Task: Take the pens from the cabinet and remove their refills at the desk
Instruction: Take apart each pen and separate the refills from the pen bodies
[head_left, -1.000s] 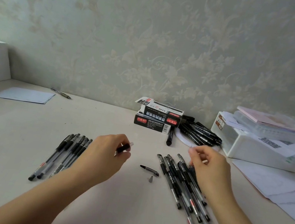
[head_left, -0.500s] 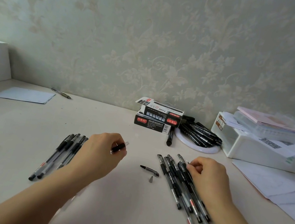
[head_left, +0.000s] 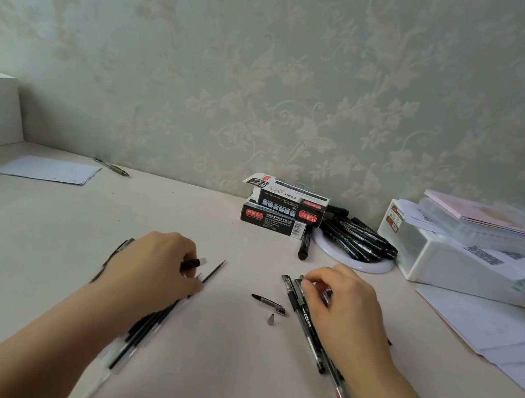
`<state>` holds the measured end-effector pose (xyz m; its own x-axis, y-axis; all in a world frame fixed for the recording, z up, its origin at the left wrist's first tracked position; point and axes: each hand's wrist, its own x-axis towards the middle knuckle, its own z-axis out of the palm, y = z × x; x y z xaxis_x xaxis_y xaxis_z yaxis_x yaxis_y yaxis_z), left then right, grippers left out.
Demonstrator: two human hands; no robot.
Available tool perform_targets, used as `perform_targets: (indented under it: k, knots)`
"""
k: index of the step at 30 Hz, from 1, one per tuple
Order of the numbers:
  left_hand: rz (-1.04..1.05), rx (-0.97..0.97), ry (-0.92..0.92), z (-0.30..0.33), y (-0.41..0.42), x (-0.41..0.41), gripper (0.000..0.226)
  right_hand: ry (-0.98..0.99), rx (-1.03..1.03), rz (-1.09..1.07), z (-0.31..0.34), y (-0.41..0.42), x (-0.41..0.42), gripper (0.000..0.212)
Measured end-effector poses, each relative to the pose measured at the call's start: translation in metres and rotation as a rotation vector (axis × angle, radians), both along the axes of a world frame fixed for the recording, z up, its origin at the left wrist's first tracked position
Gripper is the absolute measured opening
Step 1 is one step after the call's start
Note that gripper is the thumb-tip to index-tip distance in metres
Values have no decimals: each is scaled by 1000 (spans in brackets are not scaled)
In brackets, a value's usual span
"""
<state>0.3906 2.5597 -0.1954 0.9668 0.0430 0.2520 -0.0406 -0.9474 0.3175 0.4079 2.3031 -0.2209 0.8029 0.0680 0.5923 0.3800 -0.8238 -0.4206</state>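
Since the frame half a second back, the left hand [head_left: 151, 270] has been lowered onto the left pens [head_left: 146, 322], which now lie blurred beneath it; a thin refill [head_left: 212, 272] is now seen at its 2 o'clock. A short black barrel piece [head_left: 193, 263] is pinched in the curled left fingers. The right hand [head_left: 342, 313] is curled over the right pens [head_left: 309, 328], fingertips pinching at the pile's far end; which pen is held cannot be told. At its 9 o'clock, one cap [head_left: 268, 303] and one small cone tip [head_left: 271, 319] lie apart on the desk [head_left: 40, 231]. Two boxes [head_left: 281, 214] are stacked at 12 o'clock. Pens in either group cannot be counted.
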Motion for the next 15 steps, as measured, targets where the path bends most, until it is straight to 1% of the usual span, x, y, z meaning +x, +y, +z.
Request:
perform_targets:
  k: [3, 5, 8, 11, 15]
  knots:
    - [1, -13, -83, -9, -16, 1, 19, 2, -9, 34, -1, 3, -2, 6]
    - [11, -2, -96, -15, -22, 4, 18, 6, -13, 45, -2, 5, -2, 6]
    - [32, 25, -60, -20, -25, 8, 15, 10, -6, 52, -1, 5, -3, 5]
    - [47, -11, -22, -22, -26, 11, 8, 14, -6, 62, -1, 6, -3, 6]
    - [48, -2, -6, -23, -31, 10, 11, 42, 3, 59, -2, 7, -4, 7]
